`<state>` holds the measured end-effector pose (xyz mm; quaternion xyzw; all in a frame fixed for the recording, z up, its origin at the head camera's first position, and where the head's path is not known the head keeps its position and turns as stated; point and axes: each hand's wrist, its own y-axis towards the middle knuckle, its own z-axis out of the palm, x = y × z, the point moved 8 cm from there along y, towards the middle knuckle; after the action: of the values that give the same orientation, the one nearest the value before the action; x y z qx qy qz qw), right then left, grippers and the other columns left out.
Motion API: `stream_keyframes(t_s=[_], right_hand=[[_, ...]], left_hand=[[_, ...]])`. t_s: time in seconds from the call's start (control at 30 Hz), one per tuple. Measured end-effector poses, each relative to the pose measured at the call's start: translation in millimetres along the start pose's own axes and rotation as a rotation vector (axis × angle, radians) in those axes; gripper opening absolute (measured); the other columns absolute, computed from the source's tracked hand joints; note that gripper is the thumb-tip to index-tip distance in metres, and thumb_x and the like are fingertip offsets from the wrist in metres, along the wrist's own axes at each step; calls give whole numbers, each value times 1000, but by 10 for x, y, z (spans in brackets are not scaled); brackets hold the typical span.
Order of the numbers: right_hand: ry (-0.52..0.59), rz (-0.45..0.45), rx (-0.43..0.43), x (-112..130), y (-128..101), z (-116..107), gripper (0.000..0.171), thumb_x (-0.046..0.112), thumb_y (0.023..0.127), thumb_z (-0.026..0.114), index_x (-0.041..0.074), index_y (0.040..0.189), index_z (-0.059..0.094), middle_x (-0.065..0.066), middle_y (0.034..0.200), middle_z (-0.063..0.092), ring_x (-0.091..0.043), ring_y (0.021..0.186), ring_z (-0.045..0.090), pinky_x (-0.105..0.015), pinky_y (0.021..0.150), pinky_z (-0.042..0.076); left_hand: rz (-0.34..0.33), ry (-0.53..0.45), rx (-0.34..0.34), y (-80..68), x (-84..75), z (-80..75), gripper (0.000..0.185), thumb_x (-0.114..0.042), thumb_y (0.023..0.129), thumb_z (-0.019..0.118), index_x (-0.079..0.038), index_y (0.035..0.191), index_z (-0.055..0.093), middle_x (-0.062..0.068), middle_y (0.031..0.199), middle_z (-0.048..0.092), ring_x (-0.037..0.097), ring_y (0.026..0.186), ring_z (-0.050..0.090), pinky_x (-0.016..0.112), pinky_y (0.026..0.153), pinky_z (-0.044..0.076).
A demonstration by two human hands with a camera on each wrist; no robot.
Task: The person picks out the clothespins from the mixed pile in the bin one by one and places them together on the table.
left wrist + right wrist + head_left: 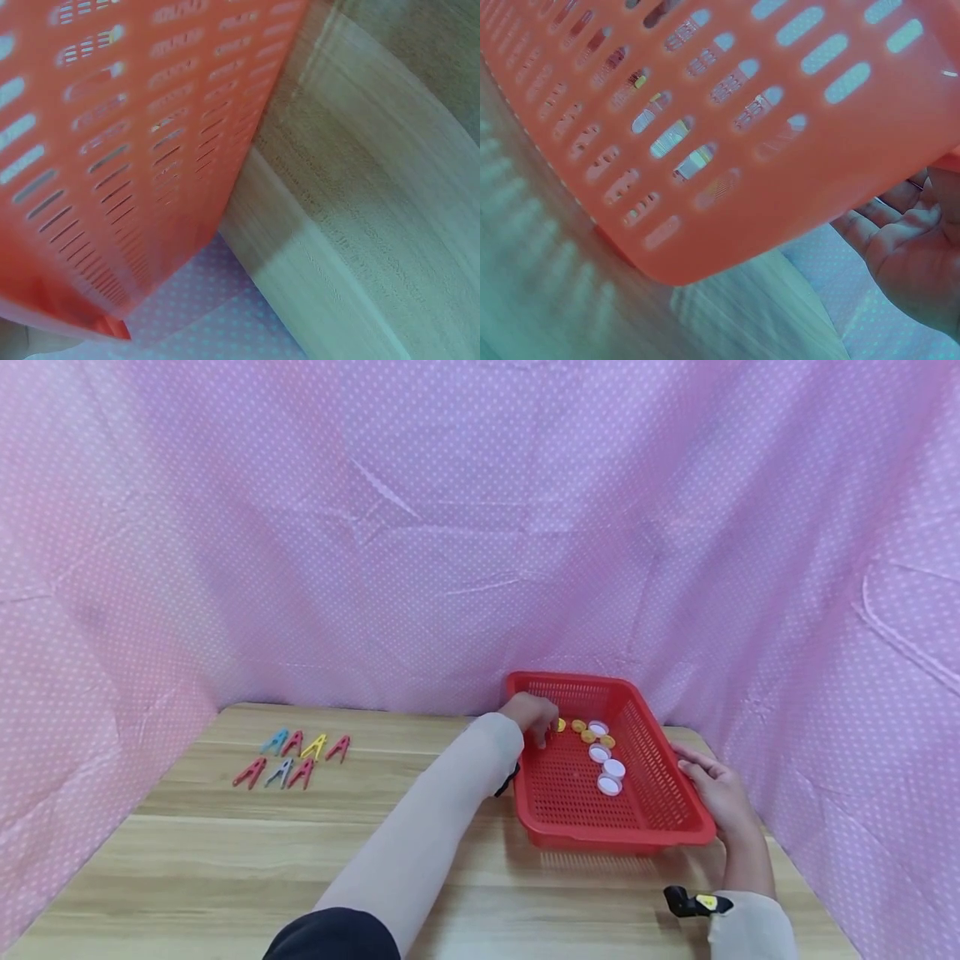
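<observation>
Nearest to the head camera is the left forearm in its pale beige sleeve [420, 835], which reaches forward over the light wooden bench [225, 860]. Around the bench hangs a pink cloth with small white dots [450, 527], the largest thing in view. On the right part of the bench stands the red plastic basket with slotted walls [652, 727]; its long axis runs away from the person, a little toward the left.

The left hand [534, 714] is at the far left corner of the basket, fingers curled down just beside a yellow bottle cap [560, 725]. I cannot tell if it already pinches this cap or holds something else, because the fingertips are hidden. The right hand [712, 781] lies against the outside of the right wall of the basket, fingers relaxed and nearly straight, gripping nothing; the right wrist view shows its open palm [911, 247] just beside the red wall.

Inside the basket, a short row of yellow caps [587, 732] and white caps [606, 764] runs from the left hand toward the near side, so the left hand is clearly nearer to them. Well apart, on the far left of the bench, lie small coloured plastic clothes pegs [292, 756]. The left wrist view shows only the basket wall [112, 150], blurred.
</observation>
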<state>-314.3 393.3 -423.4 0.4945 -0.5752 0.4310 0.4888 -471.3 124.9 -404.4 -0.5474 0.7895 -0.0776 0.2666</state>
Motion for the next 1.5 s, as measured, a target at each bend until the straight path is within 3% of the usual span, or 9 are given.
stream_keyframes(t_s=[0.13, 0.23, 0.43, 0.7, 0.83, 1.3, 1.5], right_hand=[[5, 10, 1, -11, 13, 10, 58, 33, 105, 60, 10, 156, 44, 16, 103, 72, -8, 90, 72, -29, 75, 61], [13, 20, 1, -29, 23, 0, 58, 33, 105, 60, 11, 156, 44, 17, 103, 72, -8, 89, 72, -28, 74, 61], [-3, -3, 1, 8, 2, -8, 55, 34, 105, 60, 13, 154, 47, 17, 102, 72, -7, 88, 72, -27, 74, 60], [26, -2, 10, 23, 17, -14, 54, 32, 105, 60, 14, 154, 48, 17, 104, 72, -7, 90, 72, -27, 75, 60], [14, 13, 9, 23, 10, -17, 57, 34, 104, 60, 13, 155, 45, 18, 104, 72, -8, 90, 72, -28, 75, 61], [22, -11, 13, 9, -11, 17, 57, 33, 104, 60, 9, 154, 45, 15, 104, 73, -8, 90, 73, -28, 75, 61], [13, -21, 14, 27, -7, 18, 55, 33, 105, 60, 11, 154, 47, 14, 104, 73, -9, 90, 73, -29, 74, 61]], left_hand=[[47, 97, 20, -23, -52, 42, 48, -5, 85, 82, -23, 126, 67, 3, 115, 57, 21, 104, 57, 35, 77, 61], [48, 25, 46, -67, -95, 69, 48, -1, 84, 82, -22, 124, 67, 0, 112, 59, 19, 100, 61, 36, 78, 61], [121, 54, 70, -141, -195, 133, 45, -1, 85, 81, -23, 122, 68, -1, 112, 59, 19, 103, 60, 36, 76, 62], [254, 162, 93, -112, -268, 201, 35, -5, 84, 83, -22, 113, 72, -2, 107, 62, 18, 100, 61, 32, 78, 61], [287, 194, 101, -61, -293, 225, 28, -7, 85, 83, -22, 107, 74, -4, 106, 62, 17, 100, 59, 29, 79, 59], [392, 137, -15, 0, -306, 285, 24, -6, 84, 84, -15, 102, 71, -3, 98, 65, 14, 90, 61, 24, 75, 56], [376, 118, -27, -4, -317, 284, 36, -3, 84, 83, -20, 109, 64, -4, 108, 61, 14, 96, 60, 27, 78, 58]])
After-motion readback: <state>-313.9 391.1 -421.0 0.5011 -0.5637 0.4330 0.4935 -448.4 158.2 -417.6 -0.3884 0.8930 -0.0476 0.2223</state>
